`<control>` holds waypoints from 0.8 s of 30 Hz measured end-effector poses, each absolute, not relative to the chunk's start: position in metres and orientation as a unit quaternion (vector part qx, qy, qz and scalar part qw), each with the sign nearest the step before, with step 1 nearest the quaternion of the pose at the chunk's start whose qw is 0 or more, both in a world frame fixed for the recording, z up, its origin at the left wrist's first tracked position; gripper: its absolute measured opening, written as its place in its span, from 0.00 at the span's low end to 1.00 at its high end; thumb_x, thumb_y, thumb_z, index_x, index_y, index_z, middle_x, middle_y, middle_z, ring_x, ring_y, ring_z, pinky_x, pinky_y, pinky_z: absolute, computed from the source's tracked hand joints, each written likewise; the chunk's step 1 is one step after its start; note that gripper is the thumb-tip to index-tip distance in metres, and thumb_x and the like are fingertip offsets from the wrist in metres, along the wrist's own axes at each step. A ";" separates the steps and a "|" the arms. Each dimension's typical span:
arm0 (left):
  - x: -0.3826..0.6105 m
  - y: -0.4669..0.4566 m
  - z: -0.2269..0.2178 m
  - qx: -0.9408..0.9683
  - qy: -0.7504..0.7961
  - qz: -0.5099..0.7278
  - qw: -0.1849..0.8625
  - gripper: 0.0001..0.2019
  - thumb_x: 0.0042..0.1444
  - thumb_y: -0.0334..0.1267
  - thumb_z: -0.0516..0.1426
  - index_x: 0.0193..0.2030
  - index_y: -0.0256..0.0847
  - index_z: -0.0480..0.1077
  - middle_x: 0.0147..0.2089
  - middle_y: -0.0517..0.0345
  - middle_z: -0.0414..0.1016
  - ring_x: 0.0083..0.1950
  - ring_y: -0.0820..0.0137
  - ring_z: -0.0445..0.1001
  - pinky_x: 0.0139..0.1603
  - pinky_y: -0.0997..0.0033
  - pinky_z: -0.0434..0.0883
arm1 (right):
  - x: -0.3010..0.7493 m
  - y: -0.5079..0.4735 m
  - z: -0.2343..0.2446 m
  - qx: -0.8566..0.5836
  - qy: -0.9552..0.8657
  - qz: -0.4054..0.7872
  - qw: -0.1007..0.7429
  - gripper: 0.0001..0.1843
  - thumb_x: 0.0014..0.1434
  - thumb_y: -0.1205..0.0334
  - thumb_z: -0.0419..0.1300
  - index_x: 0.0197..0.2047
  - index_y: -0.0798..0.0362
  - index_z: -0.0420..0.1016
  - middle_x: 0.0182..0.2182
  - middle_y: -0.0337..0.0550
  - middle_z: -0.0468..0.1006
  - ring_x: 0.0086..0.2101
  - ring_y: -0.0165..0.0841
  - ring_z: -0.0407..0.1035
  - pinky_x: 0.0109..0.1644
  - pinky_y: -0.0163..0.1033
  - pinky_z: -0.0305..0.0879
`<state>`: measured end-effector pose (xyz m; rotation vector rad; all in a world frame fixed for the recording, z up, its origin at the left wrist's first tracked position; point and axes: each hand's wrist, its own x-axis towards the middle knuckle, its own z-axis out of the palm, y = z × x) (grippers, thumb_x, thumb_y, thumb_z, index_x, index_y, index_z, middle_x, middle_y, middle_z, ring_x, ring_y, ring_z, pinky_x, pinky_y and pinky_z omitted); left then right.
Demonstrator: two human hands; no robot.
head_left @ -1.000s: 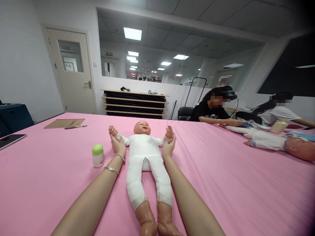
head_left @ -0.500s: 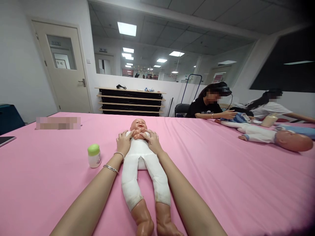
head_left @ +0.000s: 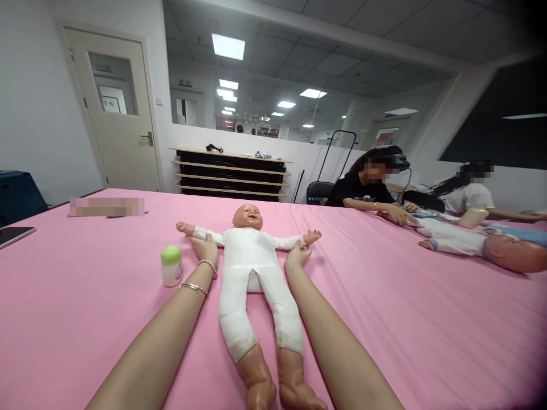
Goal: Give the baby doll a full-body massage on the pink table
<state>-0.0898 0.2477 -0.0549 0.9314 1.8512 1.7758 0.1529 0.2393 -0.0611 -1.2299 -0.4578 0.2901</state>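
Observation:
A baby doll in a white suit lies face up on the pink table cover, head away from me, arms stretched out sideways. My left hand grips the doll's arm on the left, near the wrist. My right hand grips the doll's other arm, just below its small hand. Both of my forearms run along the doll's sides; the left wrist wears two bracelets.
A small white bottle with a green cap stands left of my left hand. A dark tablet lies at the far left edge. At the far right two people handle another doll. A door and low shelves stand behind.
Half a second ago my hands held the doll's arms folded over its chest. Now both arms are pulled out wide to the sides, as they were raised a second ago.

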 end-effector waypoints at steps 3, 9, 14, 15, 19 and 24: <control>-0.087 0.245 -0.052 0.412 0.648 0.616 0.174 0.36 0.57 0.38 0.48 0.67 0.31 0.33 0.60 0.38 0.59 0.60 0.58 0.61 0.56 0.63 0.63 | 0.141 0.234 -0.055 -0.547 -0.312 0.102 0.770 0.26 0.51 0.62 0.53 0.55 0.57 0.60 0.51 0.52 0.68 0.49 0.34 0.66 0.52 0.39 0.62; -0.079 0.248 -0.053 0.631 0.558 0.538 0.036 0.31 0.56 0.31 0.45 0.67 0.38 0.42 0.64 0.46 0.56 0.62 0.60 0.57 0.60 0.57 0.57 | 0.117 0.226 -0.053 -0.474 -0.597 0.069 0.644 0.23 0.51 0.71 0.46 0.49 0.52 0.69 0.49 0.45 0.70 0.50 0.33 0.63 0.57 0.43 0.59; -0.077 0.247 -0.052 0.688 0.562 0.460 0.006 0.29 0.55 0.28 0.45 0.65 0.44 0.52 0.62 0.51 0.59 0.58 0.61 0.59 0.56 0.59 0.61 | 0.120 0.232 -0.057 -0.453 -0.701 -0.012 0.550 0.26 0.53 0.71 0.47 0.54 0.48 0.67 0.53 0.43 0.67 0.54 0.35 0.59 0.60 0.47 0.54; -0.077 0.246 -0.052 0.689 0.570 0.449 0.004 0.29 0.54 0.27 0.46 0.64 0.46 0.53 0.62 0.52 0.59 0.56 0.61 0.60 0.54 0.60 0.62 | 0.121 0.233 -0.056 -0.455 -0.711 -0.023 0.536 0.27 0.53 0.71 0.47 0.56 0.49 0.65 0.55 0.43 0.66 0.55 0.35 0.57 0.61 0.48 0.52; -0.076 0.242 -0.049 0.696 0.590 0.408 -0.010 0.28 0.55 0.29 0.46 0.63 0.52 0.55 0.61 0.54 0.60 0.51 0.58 0.60 0.47 0.60 0.65 | 0.123 0.232 -0.053 -0.454 -0.744 -0.052 0.488 0.28 0.55 0.70 0.46 0.59 0.51 0.60 0.57 0.45 0.63 0.58 0.37 0.53 0.62 0.51 0.48; -0.076 0.241 -0.048 0.712 0.593 0.374 -0.028 0.27 0.56 0.29 0.45 0.61 0.55 0.57 0.60 0.54 0.61 0.50 0.58 0.59 0.46 0.58 0.66 | 0.122 0.228 -0.045 -0.434 -0.770 -0.072 0.463 0.23 0.57 0.68 0.49 0.55 0.48 0.66 0.54 0.44 0.66 0.55 0.37 0.56 0.60 0.50 0.51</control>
